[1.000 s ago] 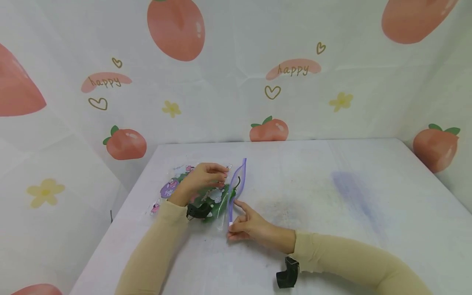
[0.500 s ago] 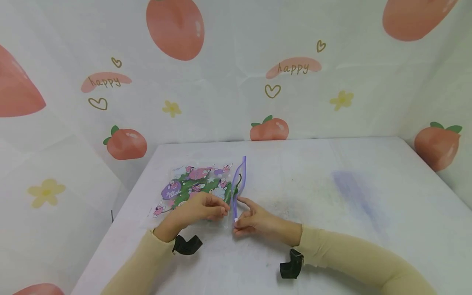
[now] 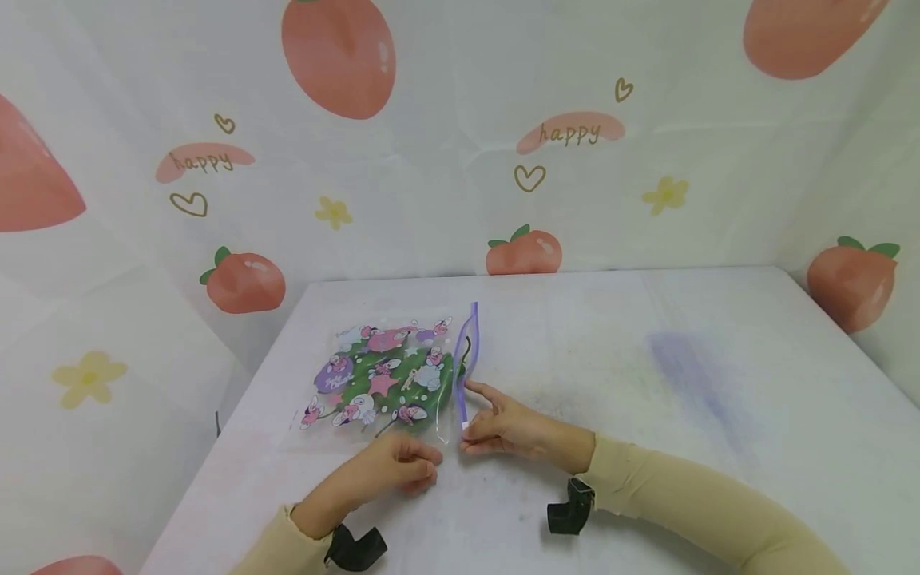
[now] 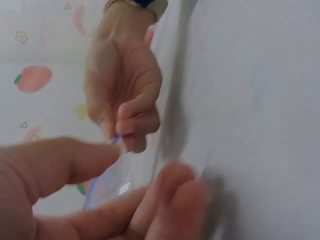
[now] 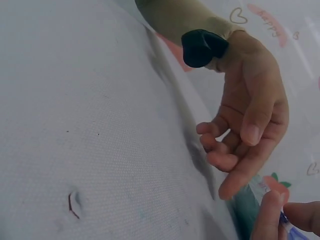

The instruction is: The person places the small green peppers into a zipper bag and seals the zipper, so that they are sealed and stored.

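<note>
A clear zip bag [image 3: 382, 380] printed with pink and purple cartoon figures lies on the left of the table in the head view. Inside it are green peppers, partly hidden by the print; a curved stem [image 3: 465, 351] reaches into the gaping purple-edged mouth. My right hand [image 3: 506, 425] pinches the near end of the purple zip strip [image 3: 463, 411], by the white slider, index finger stretched along the strip. Just in front of the bag's near edge hovers my left hand [image 3: 391, 467], fingers loosely bent and holding nothing. In the left wrist view its thumb [image 4: 85, 160] stands apart from the fingers.
The white table [image 3: 611, 351] extends to the right, with a bluish-purple stain [image 3: 690, 383] on it. A white cloth [image 3: 431, 176] printed with peaches hangs behind. Black wrist mounts [image 3: 355, 549] hang beneath both sleeves.
My left hand has moved off the bag toward the near edge of the table, uncovering the printed front. The right hand keeps its pinch on the zip end and has shifted slightly right and away.
</note>
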Demonstrator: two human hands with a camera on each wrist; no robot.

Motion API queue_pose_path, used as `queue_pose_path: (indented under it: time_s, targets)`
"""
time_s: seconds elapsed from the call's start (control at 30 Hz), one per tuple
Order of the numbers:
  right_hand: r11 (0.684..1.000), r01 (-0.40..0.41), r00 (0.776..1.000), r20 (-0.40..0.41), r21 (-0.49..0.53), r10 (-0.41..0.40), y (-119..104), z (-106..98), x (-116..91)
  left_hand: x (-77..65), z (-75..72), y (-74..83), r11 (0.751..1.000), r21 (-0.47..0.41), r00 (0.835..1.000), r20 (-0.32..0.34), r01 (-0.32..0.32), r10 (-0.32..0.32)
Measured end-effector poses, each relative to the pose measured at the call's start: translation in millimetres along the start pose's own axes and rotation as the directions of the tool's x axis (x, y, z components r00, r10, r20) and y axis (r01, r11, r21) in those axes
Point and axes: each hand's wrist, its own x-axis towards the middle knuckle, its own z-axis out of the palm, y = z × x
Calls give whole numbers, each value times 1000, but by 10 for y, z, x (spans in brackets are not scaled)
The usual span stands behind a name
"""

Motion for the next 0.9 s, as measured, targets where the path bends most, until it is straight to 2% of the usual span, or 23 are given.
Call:
queue_pose_path:
  time_s: [0.1,0.17,0.23,0.33,0.4,0.5,0.57,0.63,0.77,0.9]
  targets:
    - [1000,-8,1000,0,9,8,-3,-1,-2,-21,91,-54,988,-150,997,-76,18,-30]
    - [1000,-3,1000,1,10,3,-7,1,-8,-16,155,-71,961,-275,991,-125,14,-50]
    - [1000,4,1000,2,7,-4,-7,1,-9,3,217,-72,923,-385,983,-169,-3,-67]
    - [1000,14,1000,5,0,-14,-10,4,-12,48,283,-58,830,-558,977,-192,-28,-96]
    - [1000,11,1000,4,-1,-11,-11,9,-10,77,311,-44,737,-676,981,-162,-28,-111]
    - [1000,6,1000,2,-11,-6,-8,15,-8,118,332,-18,601,-799,992,-86,-14,-91]
    - [1000,3,1000,-4,-22,-3,-2,17,-2,144,342,-2,550,-835,996,-51,-4,-70]
    - [999,2,1000,-6,-35,-3,1,15,5,166,347,9,539,-842,998,-46,-11,-52]
    - [999,6,1000,-18,-49,-7,6,9,18,209,348,21,538,-843,996,-59,-12,-71]
    - [999,15,1000,-26,-47,-16,6,2,33,242,340,31,562,-827,992,-78,-8,-101]
